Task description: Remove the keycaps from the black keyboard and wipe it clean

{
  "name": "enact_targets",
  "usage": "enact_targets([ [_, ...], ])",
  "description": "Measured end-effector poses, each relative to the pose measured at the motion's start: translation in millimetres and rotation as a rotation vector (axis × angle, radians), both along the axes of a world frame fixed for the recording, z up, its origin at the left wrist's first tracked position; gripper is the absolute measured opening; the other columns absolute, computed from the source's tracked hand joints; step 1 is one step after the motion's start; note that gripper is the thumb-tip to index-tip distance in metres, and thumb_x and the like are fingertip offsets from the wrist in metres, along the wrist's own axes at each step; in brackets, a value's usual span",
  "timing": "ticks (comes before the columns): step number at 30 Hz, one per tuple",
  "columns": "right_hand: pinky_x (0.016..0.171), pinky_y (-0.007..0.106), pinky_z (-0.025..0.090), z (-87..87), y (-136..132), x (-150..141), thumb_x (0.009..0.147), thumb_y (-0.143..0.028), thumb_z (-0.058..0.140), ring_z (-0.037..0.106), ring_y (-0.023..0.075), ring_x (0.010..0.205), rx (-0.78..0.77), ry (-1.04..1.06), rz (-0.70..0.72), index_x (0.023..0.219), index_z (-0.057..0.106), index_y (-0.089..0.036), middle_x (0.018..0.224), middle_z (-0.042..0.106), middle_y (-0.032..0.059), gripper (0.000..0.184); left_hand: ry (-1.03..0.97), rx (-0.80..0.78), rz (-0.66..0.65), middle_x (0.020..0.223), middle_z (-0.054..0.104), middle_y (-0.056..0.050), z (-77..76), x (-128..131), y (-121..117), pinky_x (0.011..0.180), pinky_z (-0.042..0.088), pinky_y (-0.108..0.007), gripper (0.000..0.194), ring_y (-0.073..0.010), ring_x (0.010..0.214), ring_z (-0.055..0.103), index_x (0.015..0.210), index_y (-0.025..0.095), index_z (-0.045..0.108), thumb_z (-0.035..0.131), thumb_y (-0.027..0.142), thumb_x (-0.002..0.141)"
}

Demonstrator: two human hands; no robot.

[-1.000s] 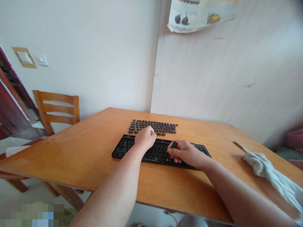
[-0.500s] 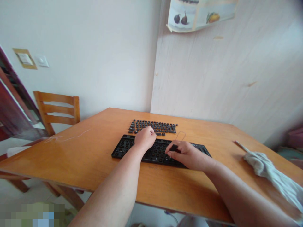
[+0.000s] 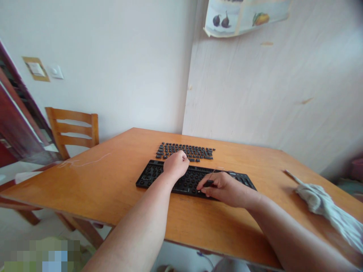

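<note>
- Keyboard body (image 3: 187, 183): black, lying flat on the wooden table (image 3: 113, 200), its keycap positions mostly bare across the main block. Long axis runs crosswise to the person, roughly parallel to the table's far edge (left end and right end both clear of the forearms).
- Loose keycaps (image 3: 193, 151): laid out in rows between the keyboard body and the table's far edge, just beyond the body, their rows following the same crosswise line.
- Right hand (image 3: 204, 186): above the right-hand part of the keyboard body, fingertips near mid-length and close to its near edge. Thumb and fingers are pinched narrow on a black-handled wire tool (image 3: 209, 183) (the form suggests a keycap puller); a thin wire loop stands up behind the fingers. Contact between the tool's lower end and the keyboard body cannot be told.
- Left hand (image 3: 176, 166): over the keyboard body's far edge, left of mid-length, knuckles uppermost and fingers bent inward. Fingertips are hidden, so whether they grip anything cannot be told.
- Governing relation: the body lies directly under both hands. The right hand is nearer to the near edge; the left hand is nearer to the loose keycaps (its knuckles overlap their near row in view).
- Grey cloth (image 3: 314, 200): beside the table's right edge, well apart from both hands.
</note>
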State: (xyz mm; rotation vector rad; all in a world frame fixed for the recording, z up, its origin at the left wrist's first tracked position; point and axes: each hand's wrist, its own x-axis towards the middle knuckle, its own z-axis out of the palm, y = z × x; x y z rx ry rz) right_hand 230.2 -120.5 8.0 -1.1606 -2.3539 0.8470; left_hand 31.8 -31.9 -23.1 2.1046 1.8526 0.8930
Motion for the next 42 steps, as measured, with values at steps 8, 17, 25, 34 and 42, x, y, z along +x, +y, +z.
enact_targets([
  [8,0.065,0.024,0.044,0.0,2,-4,0.082,-0.023,0.058,0.057,0.0135,0.073,0.140,0.016,-0.001,0.092,0.071,-0.020,0.087,0.066,0.0035,0.016,0.006,-0.009,0.006,0.093,0.071,-0.003,2.1,1,-1,0.064,0.040,-0.026,0.015,-0.0176,0.080,0.061,0.087,0.024,0.064,0.049,0.026,0.083],
  [17,0.045,0.020,0.028,-11.7,4,-14,0.082,-0.051,0.058,0.039,0.0074,0.048,-0.095,0.096,-0.168,0.079,0.062,-0.017,0.054,0.049,-0.0048,0.034,-0.013,0.004,-0.005,0.092,0.070,-0.003,1.2,0,-1,0.065,0.041,-0.026,0.014,-0.0177,0.081,0.061,0.087,0.025,0.064,0.051,0.027,0.082],
  [25,0.038,0.019,0.028,-24.6,7,-19,0.083,-0.042,0.054,0.043,0.0080,0.040,-0.119,0.133,-0.351,0.069,0.053,-0.020,0.050,0.057,-0.0027,0.027,-0.014,-0.009,-0.011,0.090,0.070,-0.003,3.0,0,-2,0.064,0.039,-0.026,0.014,-0.0175,0.079,0.061,0.085,0.024,0.063,0.050,0.027,0.082],
  [34,0.034,0.017,0.027,-17.7,7,-18,0.079,-0.033,0.057,0.041,0.0062,0.034,-0.215,0.293,-0.435,0.064,0.050,-0.019,0.044,0.055,-0.0036,0.022,-0.018,0.014,-0.006,0.088,0.069,-0.003,3.3,1,-2,0.061,0.037,-0.025,0.012,-0.0170,0.077,0.060,0.082,0.024,0.062,0.050,0.026,0.082],
  [42,0.035,0.017,0.027,-13.0,17,-7,0.080,-0.041,0.060,0.041,0.0057,0.035,-0.164,0.566,-0.548,0.068,0.052,-0.018,0.049,0.057,-0.0029,0.027,-0.125,0.080,-0.082,0.084,0.069,-0.004,5.1,2,-3,0.066,0.040,-0.027,0.013,-0.0176,0.076,0.060,0.082,0.021,0.063,0.051,0.023,0.081],
])
